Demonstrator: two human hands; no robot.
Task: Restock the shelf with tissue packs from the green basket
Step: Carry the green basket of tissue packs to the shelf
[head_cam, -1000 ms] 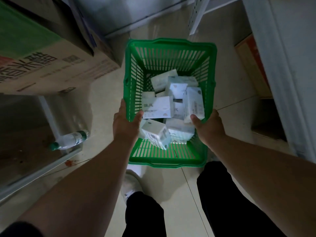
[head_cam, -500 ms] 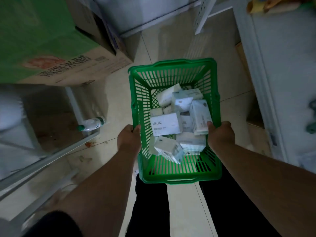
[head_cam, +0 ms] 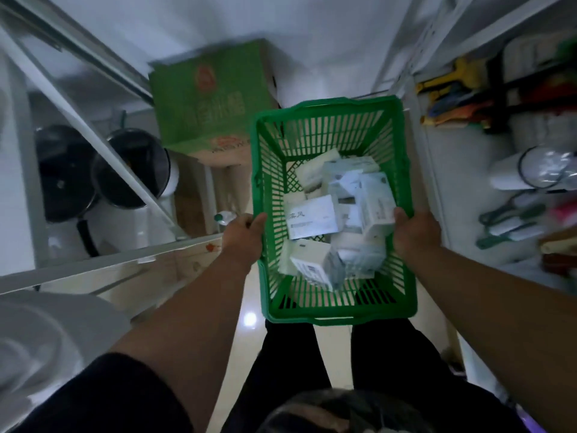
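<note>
A green slatted plastic basket (head_cam: 327, 120) hangs in front of me above the aisle floor, held off the ground. Several white tissue packs (head_cam: 312, 217) lie jumbled inside it. My left hand (head_cam: 245, 234) grips the basket's left rim, thumb over the edge. On the right rim my right hand (head_cam: 415, 231) is clamped the same way. A white shelf (head_cam: 462, 214) with hung goods runs along the right side, close to the basket.
A green and tan cardboard box (head_cam: 212, 98) stands ahead on the left. Black pans (head_cam: 131, 170) sit on a white metal rack (head_cam: 103, 264) at left. A plastic bottle (head_cam: 225, 217) lies low by the rack. Brushes and colourful utensils (head_cam: 512, 223) hang at right.
The basket has been lifted from the floor to about waist height, both hands still on its rims. My view has tipped up, bringing the shelves on both sides into sight.
</note>
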